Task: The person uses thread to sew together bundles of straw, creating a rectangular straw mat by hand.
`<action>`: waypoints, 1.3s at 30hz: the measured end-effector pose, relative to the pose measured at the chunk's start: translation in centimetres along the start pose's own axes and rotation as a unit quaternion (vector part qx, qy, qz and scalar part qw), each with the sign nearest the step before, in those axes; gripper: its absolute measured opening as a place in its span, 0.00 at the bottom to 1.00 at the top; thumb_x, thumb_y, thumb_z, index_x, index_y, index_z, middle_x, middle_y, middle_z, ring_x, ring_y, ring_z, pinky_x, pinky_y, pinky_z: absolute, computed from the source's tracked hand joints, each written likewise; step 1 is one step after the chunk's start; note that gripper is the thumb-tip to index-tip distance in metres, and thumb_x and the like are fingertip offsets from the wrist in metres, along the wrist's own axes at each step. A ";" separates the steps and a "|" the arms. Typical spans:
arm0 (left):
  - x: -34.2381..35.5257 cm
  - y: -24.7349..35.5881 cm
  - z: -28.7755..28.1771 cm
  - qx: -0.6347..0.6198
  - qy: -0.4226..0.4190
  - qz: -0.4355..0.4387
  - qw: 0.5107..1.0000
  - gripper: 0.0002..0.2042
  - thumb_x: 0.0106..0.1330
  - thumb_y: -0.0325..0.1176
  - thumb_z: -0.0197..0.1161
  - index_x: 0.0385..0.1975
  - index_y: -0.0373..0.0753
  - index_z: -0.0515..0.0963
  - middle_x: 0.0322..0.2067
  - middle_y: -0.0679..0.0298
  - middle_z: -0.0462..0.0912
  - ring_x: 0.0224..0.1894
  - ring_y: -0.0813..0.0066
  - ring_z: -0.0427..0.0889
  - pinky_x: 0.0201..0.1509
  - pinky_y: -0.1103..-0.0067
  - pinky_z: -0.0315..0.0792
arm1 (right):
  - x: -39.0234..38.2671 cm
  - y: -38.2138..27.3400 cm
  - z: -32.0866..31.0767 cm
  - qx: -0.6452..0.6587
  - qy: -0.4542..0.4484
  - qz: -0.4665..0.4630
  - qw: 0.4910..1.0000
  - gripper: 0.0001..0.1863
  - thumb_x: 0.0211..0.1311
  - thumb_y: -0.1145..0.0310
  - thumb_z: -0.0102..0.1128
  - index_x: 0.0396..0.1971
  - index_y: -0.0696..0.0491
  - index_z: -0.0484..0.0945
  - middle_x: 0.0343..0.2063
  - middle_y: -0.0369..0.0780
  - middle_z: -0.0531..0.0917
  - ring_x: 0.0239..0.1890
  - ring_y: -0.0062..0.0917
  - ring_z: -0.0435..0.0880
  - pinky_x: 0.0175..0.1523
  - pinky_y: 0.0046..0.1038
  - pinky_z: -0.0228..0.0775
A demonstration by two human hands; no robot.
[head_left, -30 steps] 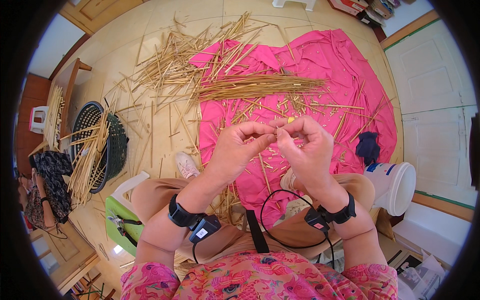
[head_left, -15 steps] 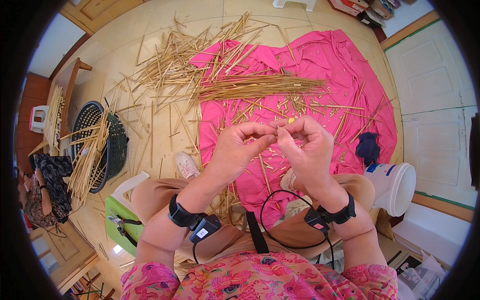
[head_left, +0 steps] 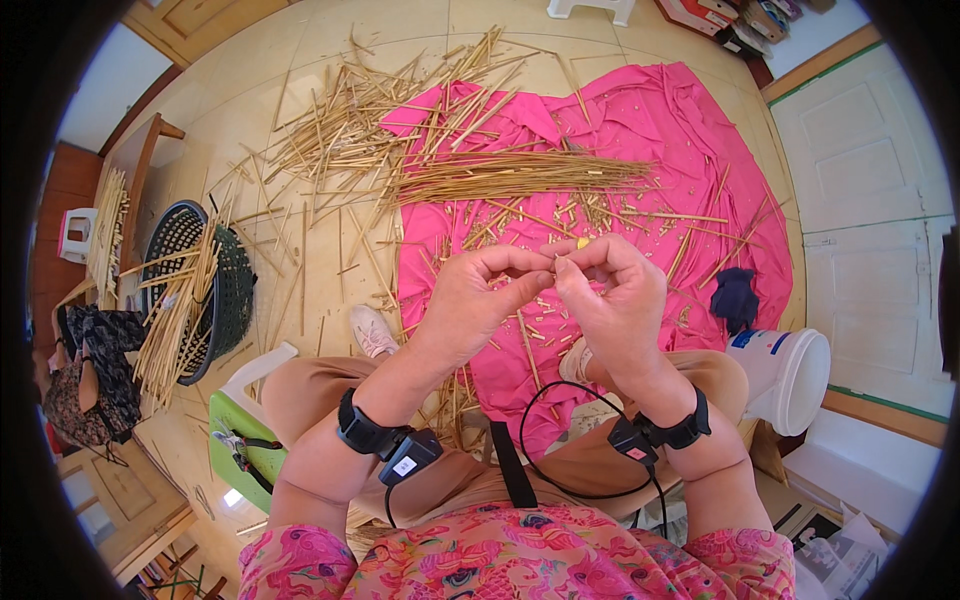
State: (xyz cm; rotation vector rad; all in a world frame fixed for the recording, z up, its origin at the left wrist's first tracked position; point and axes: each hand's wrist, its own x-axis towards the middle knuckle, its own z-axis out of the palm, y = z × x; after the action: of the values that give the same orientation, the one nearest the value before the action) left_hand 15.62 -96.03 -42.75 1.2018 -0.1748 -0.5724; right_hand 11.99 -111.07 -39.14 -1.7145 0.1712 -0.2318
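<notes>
Underneath everything, a pale, glossy tiled floor (head_left: 500,20), littered with dry bits. Over its middle and right, a wide, crumpled sheet of bright pink cloth (head_left: 700,120). At the near edge of the cloth, legs in tan trousers (head_left: 325,390), knees well apart. Partly on the tiles, partly on the cloth's upper left corner, a loose heap of straight, straw-coloured stalks (head_left: 345,125), pointing every which way. Beyond the hands, laid sideways across the cloth with its left end at the heap, a neater bundle of long, thin, golden-brown stalks (head_left: 520,175). Out to the left, a dark green plastic basket with holed walls (head_left: 238,285), more stalks jutting over its rim. By the right knee, a white plastic bucket with blue markings (head_left: 770,385). Just above it, a crumpled wad of navy fabric (head_left: 735,300). Raised over the pink cloth, nearer than the bundle, a bare left hand (head_left: 465,305), drawn to a narrow pinch, thumb near index fingertip. Facing it, fingertips meeting, a bare right hand (head_left: 625,290), likewise narrow, thumb bent to the fingers. Between those tips, too small an area to tell of anything held. Scattered around the bundle's near side, short cut straw pieces (head_left: 568,208). On a right finger, a small yellow band (head_left: 583,242).
</notes>
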 end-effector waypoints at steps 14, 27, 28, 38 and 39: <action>0.0 -0.3 -0.2 0.034 0.002 0.008 0.999 0.07 0.63 0.26 0.63 0.39 0.33 0.81 0.32 0.68 0.83 0.34 0.86 0.77 0.38 0.86 0.71 | -0.1 0.3 0.1 0.022 0.001 0.013 1.000 0.02 0.55 0.79 0.60 0.26 0.61 0.77 0.31 0.40 0.85 0.30 0.18 0.84 0.38 0.21 0.79; -0.2 0.5 -0.1 0.032 0.004 -0.012 0.999 0.06 0.63 0.23 0.62 0.38 0.33 0.80 0.37 0.65 0.82 0.40 0.82 0.78 0.48 0.83 0.72 | -0.2 0.5 0.0 0.005 -0.003 0.007 1.000 0.03 0.57 0.78 0.60 0.30 0.62 0.79 0.31 0.40 0.84 0.31 0.17 0.83 0.37 0.20 0.77; -0.2 0.5 -0.1 0.032 0.006 -0.005 0.999 0.06 0.63 0.24 0.62 0.39 0.32 0.80 0.36 0.65 0.83 0.40 0.82 0.79 0.46 0.83 0.72 | -0.3 0.5 0.0 0.004 -0.004 0.004 1.000 0.03 0.58 0.78 0.60 0.31 0.62 0.79 0.31 0.40 0.84 0.31 0.17 0.83 0.37 0.19 0.77; -0.4 0.5 -0.2 0.020 0.010 0.015 1.000 0.08 0.63 0.28 0.63 0.39 0.31 0.81 0.35 0.64 0.84 0.37 0.83 0.79 0.42 0.84 0.73 | -0.3 0.5 -0.1 0.131 -0.060 0.049 0.988 0.04 0.63 0.77 0.58 0.35 0.61 0.78 0.38 0.40 0.82 0.39 0.18 0.80 0.46 0.21 0.73; -0.5 0.7 -0.2 0.018 0.010 0.012 1.000 0.08 0.63 0.28 0.64 0.39 0.31 0.81 0.34 0.64 0.84 0.36 0.83 0.79 0.42 0.84 0.73 | -0.3 0.4 -0.2 0.157 -0.076 0.068 0.982 0.04 0.64 0.77 0.57 0.36 0.61 0.77 0.41 0.41 0.81 0.43 0.19 0.79 0.49 0.22 0.72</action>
State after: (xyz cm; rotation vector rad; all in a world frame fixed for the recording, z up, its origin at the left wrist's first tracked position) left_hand 15.51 -95.45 -42.08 1.2385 -0.1818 -0.5384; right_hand 11.68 -111.32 -39.54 -1.3935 0.1307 -0.0242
